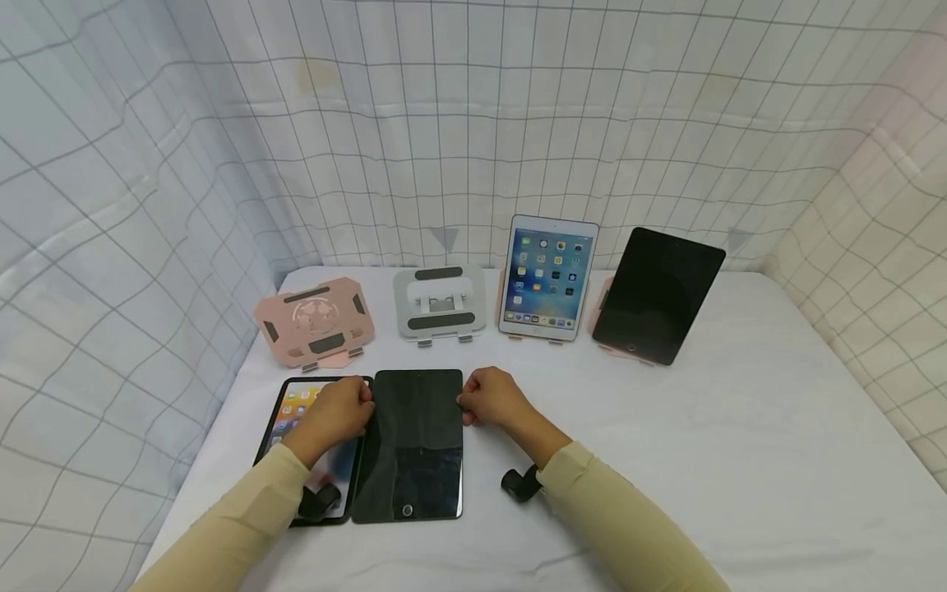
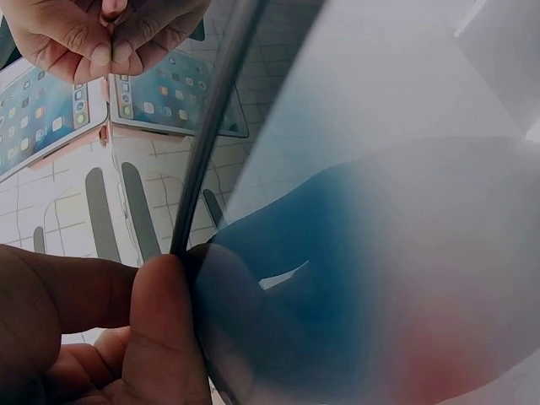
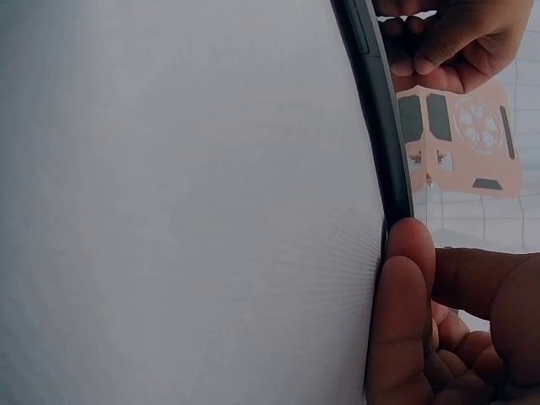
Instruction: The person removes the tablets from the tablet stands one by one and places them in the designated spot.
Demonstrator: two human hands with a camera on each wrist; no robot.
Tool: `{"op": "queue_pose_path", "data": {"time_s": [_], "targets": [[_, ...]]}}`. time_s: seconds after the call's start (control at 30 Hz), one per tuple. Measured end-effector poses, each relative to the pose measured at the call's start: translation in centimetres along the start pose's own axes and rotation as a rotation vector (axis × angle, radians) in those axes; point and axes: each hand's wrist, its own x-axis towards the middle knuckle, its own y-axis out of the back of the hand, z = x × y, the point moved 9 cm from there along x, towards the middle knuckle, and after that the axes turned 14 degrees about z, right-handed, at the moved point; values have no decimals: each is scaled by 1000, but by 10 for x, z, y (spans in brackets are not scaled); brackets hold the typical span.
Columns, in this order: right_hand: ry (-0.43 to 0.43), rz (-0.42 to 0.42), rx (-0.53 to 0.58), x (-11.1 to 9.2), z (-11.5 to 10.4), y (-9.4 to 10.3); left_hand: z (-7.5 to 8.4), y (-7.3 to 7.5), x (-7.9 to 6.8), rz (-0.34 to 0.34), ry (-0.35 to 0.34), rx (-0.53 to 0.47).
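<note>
A black tablet (image 1: 418,427) with a dark screen lies face up on the white surface, between both hands. At its upper left edge, the left hand (image 1: 335,415) pinches the rim with thumb and fingers, as the left wrist view shows close up. The right hand (image 1: 494,399) pinches the opposite long edge, the tablet's dark side (image 3: 384,126) standing out in the right wrist view. Under the left hand and forearm lies a second tablet (image 1: 294,399) with a lit screen, partly hidden, its edge against the black one. The black screen mirrors the hands and stands.
Along the back are a pink stand (image 1: 318,322) and a grey stand (image 1: 440,300), both bare. Farther right, a white tablet (image 1: 549,275) with a lit screen and a dark-screened tablet (image 1: 658,296) lean on pink stands. Grid-patterned curtains (image 1: 473,123) enclose the table.
</note>
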Motion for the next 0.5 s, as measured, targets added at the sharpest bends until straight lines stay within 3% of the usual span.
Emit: {"op": "queue_pose_path", "data": {"time_s": [0.33, 0.5], "targets": [[26, 8, -23, -2, -3, 3, -1, 1, 2, -5, -2, -7], [-2, 7, 22, -6, -2, 7, 1, 2, 3, -48, -32, -28]]}}
